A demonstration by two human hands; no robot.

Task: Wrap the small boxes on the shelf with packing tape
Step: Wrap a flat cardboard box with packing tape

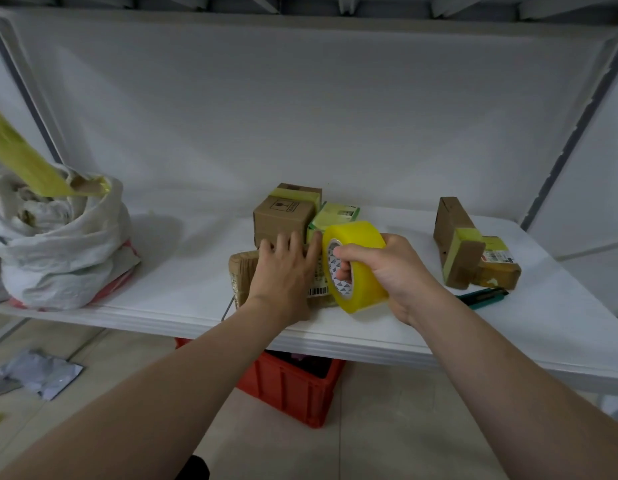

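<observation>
**Ask:** Which box do I wrap?

**Tell:** The flat box point(241, 271), at the front edge of the shelf point(182, 271). Your left grip point(283, 271) lies flat on top of it, fingers straight, pressing it down.

**Ask:** And the tape?

**Tell:** The tape point(366, 244) is just right of the flat box. Your right grip point(394, 271) is wrapped round it, with fingers through the hole. I cannot tell if the roll touches the box.

**Ask:** How will the box feel?

**Tell:** Light and stiff, I think. Its card looks crumpled, so it may dent if you squeeze hard. It may also slide on the smooth shelf. Hold it by its two short ends and leave the middle bare for the tape.

**Ask:** What else is close?

**Tell:** A brown box point(279, 216) and a green box point(335, 214) stand right behind the flat box. Two taped boxes point(463, 247) lie well off to its right.
</observation>
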